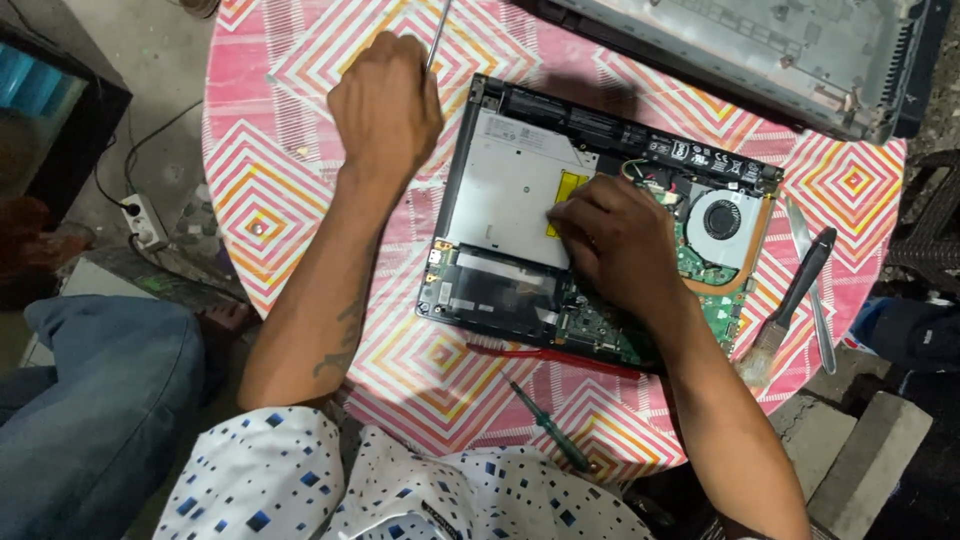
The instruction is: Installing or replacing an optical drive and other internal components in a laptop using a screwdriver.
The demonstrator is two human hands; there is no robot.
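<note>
Our left hand clamps a thin screwdriver at eleven o'clock, right hand fingertips pinching on the stiff, fragile opened laptop; we would grip its edges

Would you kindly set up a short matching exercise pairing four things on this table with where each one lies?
Things:
1. fan
2. green screwdriver
3. brush
4. right hand

Places:
A. on the cloth at the near table edge
B. on the open laptop's middle
C. in the laptop's right corner
D. on the cloth right of the laptop

Pairs: 1-C, 2-A, 3-D, 4-B
</note>
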